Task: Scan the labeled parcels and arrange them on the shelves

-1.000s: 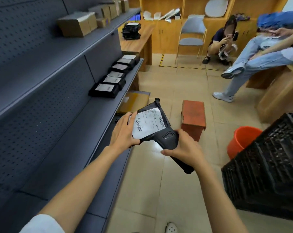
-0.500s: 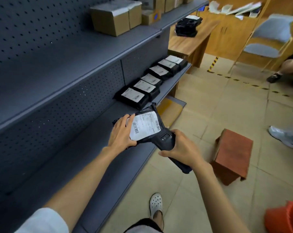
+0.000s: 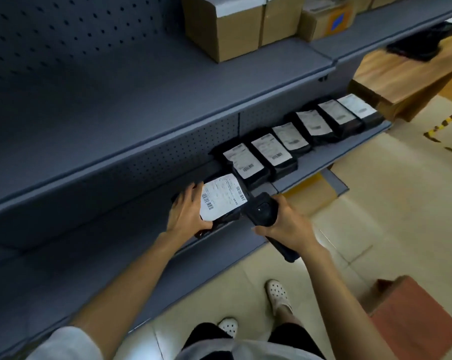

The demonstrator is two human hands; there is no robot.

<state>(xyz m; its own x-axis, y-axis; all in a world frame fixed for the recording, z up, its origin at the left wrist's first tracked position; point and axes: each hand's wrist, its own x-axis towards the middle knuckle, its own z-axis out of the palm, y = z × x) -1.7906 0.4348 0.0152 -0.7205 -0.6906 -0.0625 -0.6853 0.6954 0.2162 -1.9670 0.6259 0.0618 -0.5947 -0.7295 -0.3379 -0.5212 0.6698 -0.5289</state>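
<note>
Your left hand (image 3: 187,216) grips the black parcel (image 3: 221,201) at the middle shelf (image 3: 331,158) front edge, label up, long axis running front-to-back w/ barcode end toward you. Right hand (image 3: 287,224) clenches the scanner (image 3: 262,213), just right of the parcel. A row of labeled parcels (image 3: 271,149) sits immediately beyond it. Cardboard boxes (image 3: 235,24) on the shelf above.

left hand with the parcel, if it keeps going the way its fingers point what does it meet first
Probably the perforated back panel of the shelf. The left hand holds the parcel with fingers aimed up and inward under the upper shelf; nothing shows between, though depth is unclear.
</note>
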